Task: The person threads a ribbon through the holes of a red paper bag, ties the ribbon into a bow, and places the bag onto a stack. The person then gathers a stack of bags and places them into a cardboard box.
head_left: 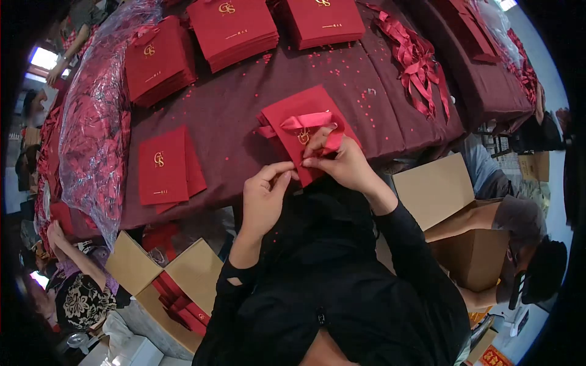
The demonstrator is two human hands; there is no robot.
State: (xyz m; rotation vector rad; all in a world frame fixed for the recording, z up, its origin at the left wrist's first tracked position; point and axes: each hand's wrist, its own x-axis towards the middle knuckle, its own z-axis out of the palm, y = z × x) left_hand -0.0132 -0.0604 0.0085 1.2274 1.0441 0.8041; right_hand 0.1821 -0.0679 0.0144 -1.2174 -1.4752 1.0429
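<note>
A flat red paper gift bag (317,100) with gold lettering lies tilted at the table's near edge. A pinkish-red ribbon (308,120) runs across its face. My left hand (267,198) is closed at the bag's near-left edge, thumb and forefinger pinched there. My right hand (342,163) lies over the bag, its thumb and forefinger pressed together near my left fingertips. The ribbon loops round its fingers. Whatever is between the fingertips is too small to make out. To the left, a few more red bags (163,168) overlap on the dark red cloth.
Stacks of red bags (234,30) stand along the far side. Loose ribbons (418,64) lie at the right, a clear plastic sack (91,134) at the left. Open cardboard boxes (433,186) flank me below the table edge. Other people sit at both sides.
</note>
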